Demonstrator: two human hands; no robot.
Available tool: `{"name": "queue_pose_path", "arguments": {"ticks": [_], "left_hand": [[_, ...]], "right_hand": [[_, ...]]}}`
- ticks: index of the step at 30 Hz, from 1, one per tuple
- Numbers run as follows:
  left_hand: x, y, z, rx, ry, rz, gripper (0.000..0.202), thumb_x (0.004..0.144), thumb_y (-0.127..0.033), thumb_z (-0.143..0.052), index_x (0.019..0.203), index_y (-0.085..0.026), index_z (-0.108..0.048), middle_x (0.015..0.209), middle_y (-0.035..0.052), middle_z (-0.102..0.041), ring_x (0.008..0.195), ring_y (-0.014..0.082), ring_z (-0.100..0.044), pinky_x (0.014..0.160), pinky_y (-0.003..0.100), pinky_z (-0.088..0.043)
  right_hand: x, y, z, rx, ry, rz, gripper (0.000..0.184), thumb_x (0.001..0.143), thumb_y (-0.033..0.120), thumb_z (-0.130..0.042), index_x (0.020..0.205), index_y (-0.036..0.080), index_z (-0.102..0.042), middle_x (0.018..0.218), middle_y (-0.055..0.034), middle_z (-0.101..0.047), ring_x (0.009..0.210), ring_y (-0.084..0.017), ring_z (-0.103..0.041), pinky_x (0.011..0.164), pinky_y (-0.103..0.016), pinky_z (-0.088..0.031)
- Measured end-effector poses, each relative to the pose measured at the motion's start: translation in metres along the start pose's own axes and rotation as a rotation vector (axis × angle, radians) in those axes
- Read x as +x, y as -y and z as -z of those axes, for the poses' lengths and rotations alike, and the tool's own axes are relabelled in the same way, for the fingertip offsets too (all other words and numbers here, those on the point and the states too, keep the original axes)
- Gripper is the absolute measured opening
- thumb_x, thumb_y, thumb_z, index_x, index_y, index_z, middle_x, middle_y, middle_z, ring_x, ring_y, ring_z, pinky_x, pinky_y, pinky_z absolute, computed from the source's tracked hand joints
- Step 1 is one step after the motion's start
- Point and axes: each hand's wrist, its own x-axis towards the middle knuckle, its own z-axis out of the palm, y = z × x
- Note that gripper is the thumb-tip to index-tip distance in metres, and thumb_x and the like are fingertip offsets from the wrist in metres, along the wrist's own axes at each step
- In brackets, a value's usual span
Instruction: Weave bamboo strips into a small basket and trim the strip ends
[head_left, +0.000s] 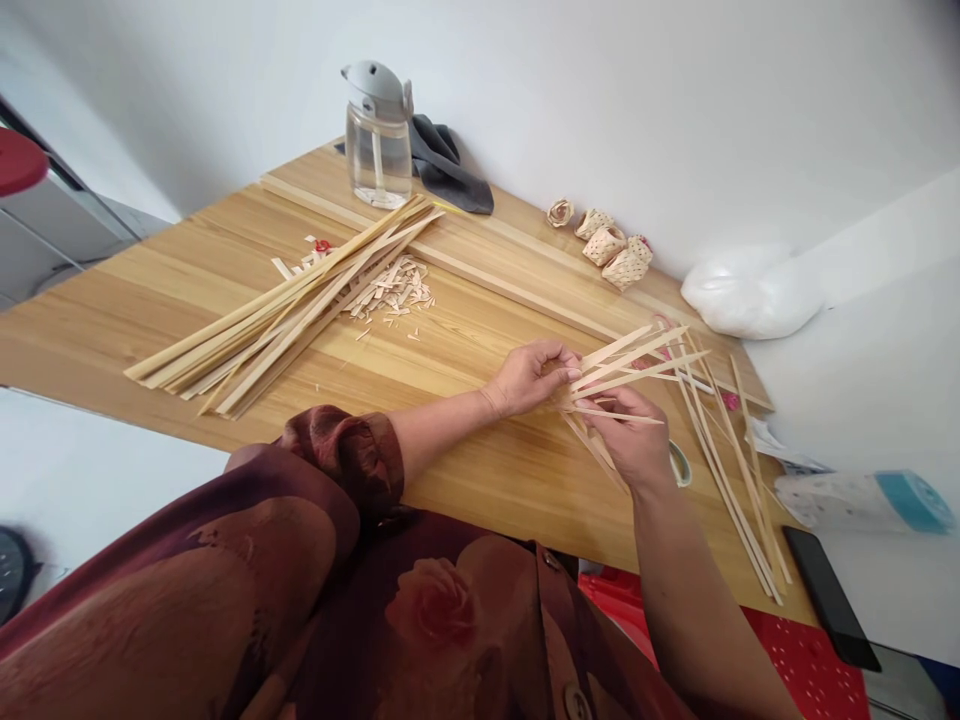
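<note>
My left hand (536,378) pinches the near end of several pale flat wooden strips (630,362) that cross each other and fan out to the right. Fingers of my right hand (628,430) are closed round the same strips from the right and below. Some strip ends hang down between the hands toward the table. The crossing point is mostly hidden by my fingers. Just right of my right hand lies a roll of tape (680,465), partly covered. More loose strips (720,470) lie on the table to the right.
A bundle of long strips (300,310) lies on the table's left, beside small offcuts (397,290). Behind stand a water bottle (379,140), a dark cloth (450,170) and small woven pieces (604,243). A white plastic bag (750,290) and a phone (829,595) are at right.
</note>
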Motion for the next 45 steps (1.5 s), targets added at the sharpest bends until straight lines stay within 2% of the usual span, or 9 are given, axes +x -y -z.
{"name": "queue_pose_path", "arguments": {"ticks": [8,12,16,19,23,27,32,38,45], "left_hand": [[0.000,0.001,0.002,0.145,0.044,-0.033,0.019,0.091,-0.032,-0.067,0.081,-0.017,-0.065,0.112,0.0116,-0.075,0.102,0.0210,-0.067,0.101,0.038,-0.047],[-0.001,0.003,0.001,0.109,0.072,-0.017,0.018,0.091,-0.031,-0.067,0.081,-0.016,-0.064,0.112,0.0119,-0.075,0.101,0.0203,-0.066,0.100,0.037,-0.048],[0.001,0.006,0.001,0.107,0.067,-0.021,0.018,0.091,-0.031,-0.067,0.081,-0.016,-0.065,0.112,0.0120,-0.075,0.101,0.0205,-0.066,0.100,0.038,-0.048],[0.002,0.008,0.002,0.126,0.055,-0.032,0.019,0.091,-0.030,-0.068,0.080,-0.016,-0.065,0.112,0.0120,-0.075,0.102,0.0211,-0.066,0.103,0.039,-0.046],[0.003,0.010,0.003,0.133,0.029,-0.034,0.018,0.090,-0.029,-0.071,0.079,-0.016,-0.065,0.108,0.0111,-0.075,0.104,0.0213,-0.066,0.103,0.038,-0.046],[0.004,0.012,0.002,0.090,-0.024,0.020,0.016,0.091,-0.027,-0.069,0.082,-0.015,-0.065,0.103,0.0093,-0.075,0.102,0.0190,-0.067,0.099,0.035,-0.048],[0.004,0.014,0.000,0.043,-0.020,0.025,0.018,0.090,-0.031,-0.069,0.084,-0.015,-0.065,0.100,0.0079,-0.074,0.095,0.0172,-0.066,0.093,0.032,-0.049],[0.007,0.016,0.006,0.030,0.062,-0.014,0.020,0.090,-0.033,-0.069,0.086,-0.014,-0.068,0.103,0.0094,-0.072,0.098,0.0181,-0.064,0.097,0.033,-0.047],[0.009,0.016,0.010,-0.074,0.152,0.005,0.040,0.086,-0.053,-0.073,0.085,-0.013,-0.069,0.111,0.0128,-0.073,0.103,0.0209,-0.066,0.100,0.035,-0.047]], "right_hand": [[0.004,-0.005,0.004,0.089,0.059,-0.049,0.026,0.075,0.037,-0.083,0.094,0.022,-0.075,0.088,-0.0037,-0.079,0.077,-0.021,-0.072,0.074,-0.036,-0.057],[0.008,-0.004,0.009,-0.087,0.067,-0.020,0.019,0.078,0.036,-0.078,0.086,0.020,-0.073,0.078,-0.0035,-0.077,0.067,-0.020,-0.068,0.067,-0.034,-0.054],[0.007,-0.006,0.009,-0.343,-0.010,0.128,0.012,0.084,0.032,-0.071,0.085,0.022,-0.077,0.075,-0.0034,-0.075,0.066,-0.020,-0.065,0.067,-0.034,-0.051],[0.007,-0.014,0.002,-0.346,-0.055,0.194,0.015,0.088,0.034,-0.068,0.083,0.023,-0.077,0.082,-0.0053,-0.076,0.074,-0.022,-0.068,0.072,-0.035,-0.052],[0.006,-0.017,-0.008,-0.260,-0.059,0.121,0.018,0.086,0.038,-0.071,0.085,0.020,-0.076,0.083,-0.0065,-0.076,0.073,-0.021,-0.067,0.069,-0.033,-0.051],[0.007,-0.008,-0.008,-0.182,0.047,0.066,0.019,0.086,0.038,-0.070,0.083,0.020,-0.072,0.082,-0.0055,-0.074,0.070,-0.018,-0.065,0.066,-0.031,-0.051],[0.013,-0.001,0.000,-0.006,0.161,-0.162,0.033,0.081,0.051,-0.076,0.084,0.018,-0.072,0.075,-0.0037,-0.072,0.058,-0.015,-0.063,0.059,-0.030,-0.055],[0.015,0.000,-0.002,0.052,0.105,-0.258,0.035,0.071,0.051,-0.084,0.081,0.019,-0.075,0.068,-0.0013,-0.071,0.057,-0.015,-0.064,0.058,-0.029,-0.057],[0.015,0.007,-0.002,0.053,0.090,-0.295,0.026,0.069,0.043,-0.083,0.076,0.018,-0.077,0.061,0.0006,-0.066,0.054,-0.013,-0.057,0.056,-0.028,-0.052]]}}
